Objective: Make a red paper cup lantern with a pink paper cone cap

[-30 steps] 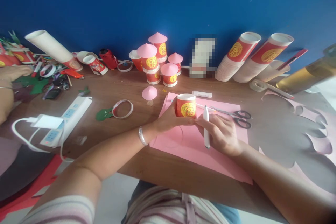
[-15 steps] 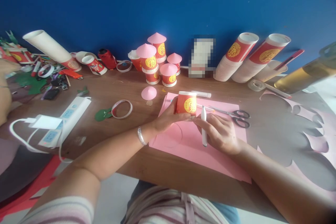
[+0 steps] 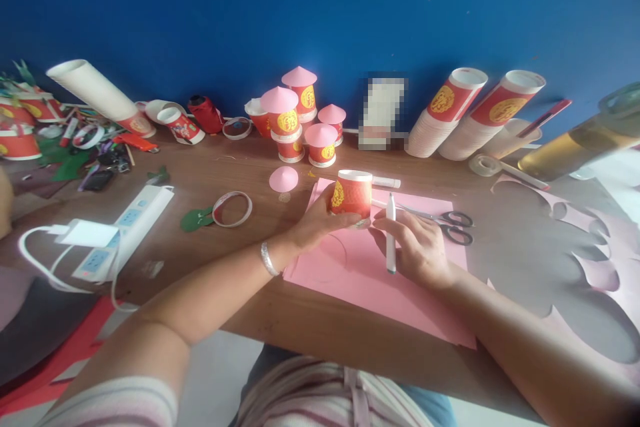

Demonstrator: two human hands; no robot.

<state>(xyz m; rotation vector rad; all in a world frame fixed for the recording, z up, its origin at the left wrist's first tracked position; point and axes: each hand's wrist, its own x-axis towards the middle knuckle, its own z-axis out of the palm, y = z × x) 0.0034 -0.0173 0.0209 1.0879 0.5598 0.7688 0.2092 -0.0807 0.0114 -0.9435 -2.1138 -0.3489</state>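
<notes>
My left hand [image 3: 320, 219] is wrapped round a short red paper cup [image 3: 356, 191] with a gold emblem and a white rim, held above pink paper [image 3: 400, 280]. In my right hand [image 3: 417, 243] is a white marker [image 3: 391, 233], standing roughly upright between the fingers. The right fingertips are close to the cup's lower edge; whether they touch it I cannot tell. A faint circle is drawn on the paper beside my left wrist. Scissors [image 3: 456, 227] with dark handles lie on the paper to the right, and a white marker cap or second pen [image 3: 387, 181] lies behind the cup.
Behind stand several red cups with pink cone roofs [image 3: 279, 100]; a loose pink cone [image 3: 283, 179] lies before them. Stacked cups [image 3: 425, 130] and a bottle [image 3: 565, 153] stand right, above pink paper scraps [image 3: 600, 273]. A power strip [image 3: 133, 217] and a paper ring [image 3: 233, 208] lie left.
The cup has turned in my left hand, so its gold emblem has shifted to the left side. At far left, the other person's arm has drawn back, showing more red cups.
</notes>
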